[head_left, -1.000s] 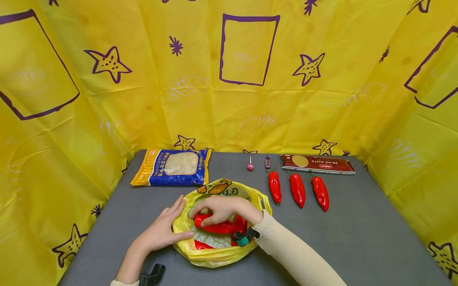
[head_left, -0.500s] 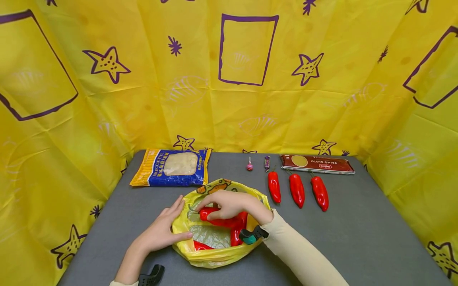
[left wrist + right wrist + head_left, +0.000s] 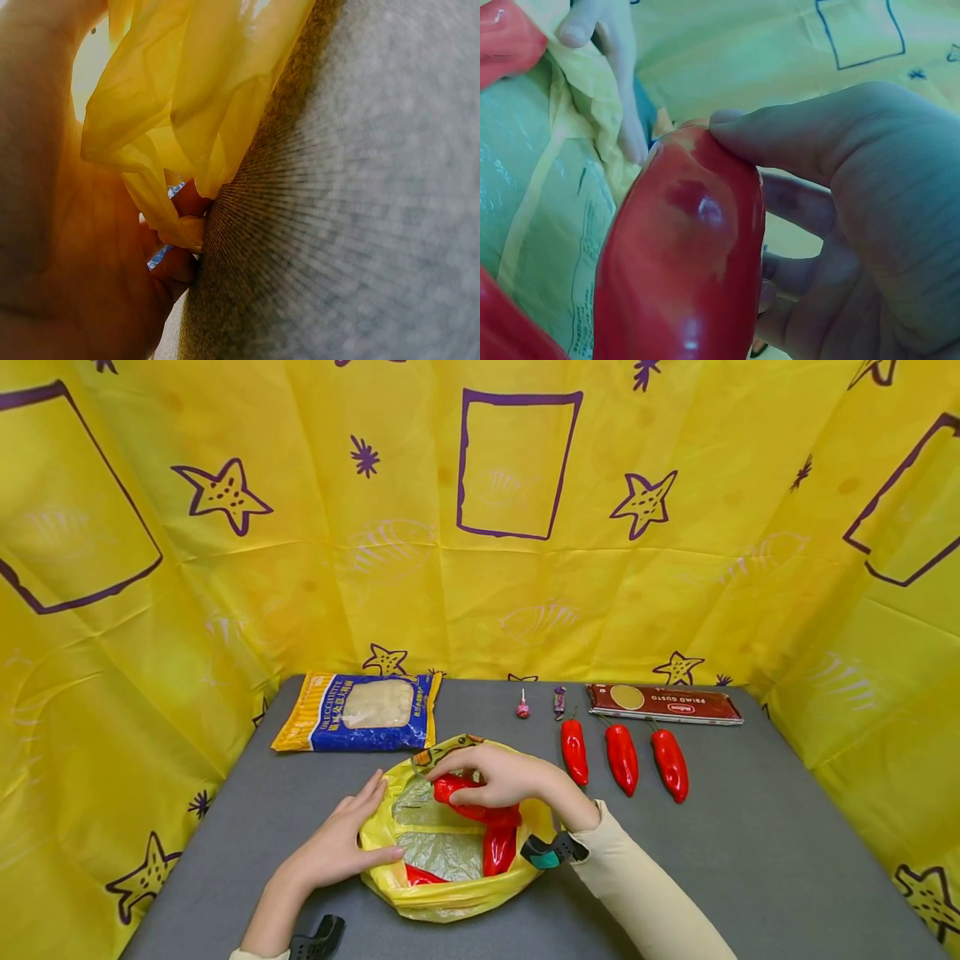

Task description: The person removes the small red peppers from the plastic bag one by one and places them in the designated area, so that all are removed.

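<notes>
My right hand point(image 3: 506, 777) pinches a red pepper point(image 3: 447, 789) near its stem end, over the mouth of a yellow plastic bag point(image 3: 442, 906). Up close in the right wrist view, the thumb lies on top of the glossy pepper point(image 3: 679, 255), with fingers behind it. Another red pepper point(image 3: 500, 850) lies inside the bag at its right, and a red piece point(image 3: 423, 876) shows at the near-left rim. My left hand point(image 3: 347, 835) holds the bag's left side, thumb over the rim. Thin yellow plastic point(image 3: 150, 112) bunches against its palm in the left wrist view.
Three red peppers point(image 3: 622, 760) lie in a row right of the bag. Behind them are a brown biscuit pack point(image 3: 666, 704), a purple-wrapped candy point(image 3: 559, 702) and a lollipop point(image 3: 522, 706). A blue-and-yellow pasta bag point(image 3: 358, 713) lies back left. Yellow curtains point(image 3: 517, 593) enclose the grey table point(image 3: 757, 860).
My right hand has lifted the pepper up and to the right within the bag's mouth, uncovering more of the pepper underneath. The left hand has stayed at the bag's left side.
</notes>
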The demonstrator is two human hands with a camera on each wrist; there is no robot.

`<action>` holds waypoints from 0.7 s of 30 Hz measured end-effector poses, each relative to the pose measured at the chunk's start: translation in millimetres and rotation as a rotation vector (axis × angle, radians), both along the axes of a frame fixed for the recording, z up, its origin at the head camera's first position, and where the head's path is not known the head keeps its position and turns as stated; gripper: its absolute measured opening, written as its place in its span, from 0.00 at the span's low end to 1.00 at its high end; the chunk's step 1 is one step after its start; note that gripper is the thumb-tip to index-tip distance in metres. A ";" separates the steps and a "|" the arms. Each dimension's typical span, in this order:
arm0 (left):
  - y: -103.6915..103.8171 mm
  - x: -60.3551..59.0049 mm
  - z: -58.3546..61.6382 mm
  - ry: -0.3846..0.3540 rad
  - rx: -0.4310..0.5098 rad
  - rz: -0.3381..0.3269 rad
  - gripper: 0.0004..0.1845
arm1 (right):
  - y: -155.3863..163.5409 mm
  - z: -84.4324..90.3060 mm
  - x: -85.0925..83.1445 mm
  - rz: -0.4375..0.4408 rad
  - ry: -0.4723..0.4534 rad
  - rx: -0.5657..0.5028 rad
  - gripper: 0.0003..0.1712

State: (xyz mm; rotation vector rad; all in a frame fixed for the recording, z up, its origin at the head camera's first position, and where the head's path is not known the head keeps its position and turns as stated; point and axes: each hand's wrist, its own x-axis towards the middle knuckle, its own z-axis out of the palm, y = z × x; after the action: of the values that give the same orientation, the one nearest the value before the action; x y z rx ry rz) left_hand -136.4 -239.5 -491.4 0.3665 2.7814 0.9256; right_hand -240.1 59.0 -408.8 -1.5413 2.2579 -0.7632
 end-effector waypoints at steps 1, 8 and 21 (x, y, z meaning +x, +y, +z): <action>0.0 0.1 -0.1 0.002 0.002 -0.001 0.61 | 2.0 0.5 0.5 -0.007 0.004 -0.009 0.23; 0.6 0.1 -0.1 0.010 0.010 -0.004 0.61 | 23.3 2.6 4.5 -0.048 -0.013 -0.085 0.24; -0.6 0.0 -1.8 0.012 0.015 -0.007 0.61 | 61.9 -1.4 10.5 -0.177 -0.049 -0.219 0.23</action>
State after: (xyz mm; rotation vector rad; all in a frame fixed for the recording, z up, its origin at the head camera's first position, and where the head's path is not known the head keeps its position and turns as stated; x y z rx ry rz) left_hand -136.4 -240.1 -493.3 0.3847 2.7834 0.9460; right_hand -229.5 120.9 -410.2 -1.4053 2.3627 -1.1180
